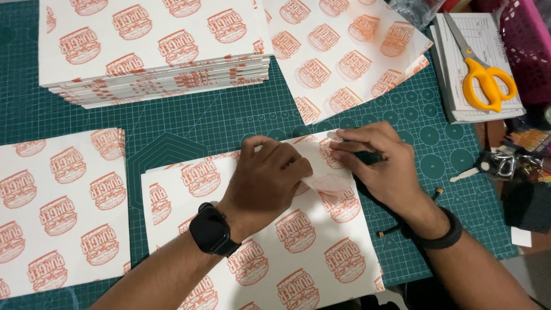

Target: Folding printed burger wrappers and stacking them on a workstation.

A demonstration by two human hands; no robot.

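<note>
White printed sheets (60,215) stacked far left on green mat (189,126); taller stack (155,46) behind. Centre: working sheet (287,252) on a low pile, top right corner folded over. Left hand (270,181) pressed flat, fingers together, on the fold. Right hand (376,163) pinching the folded corner (333,181) at its edge. Step judged: creasing the corner. Next move calls for firm, even pressure along the crease. Yellow scissors (485,77) far right, untouched.

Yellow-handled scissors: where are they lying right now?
In the head view, the scissors lie top right on a white paper pad, beside a pink basket.
</note>
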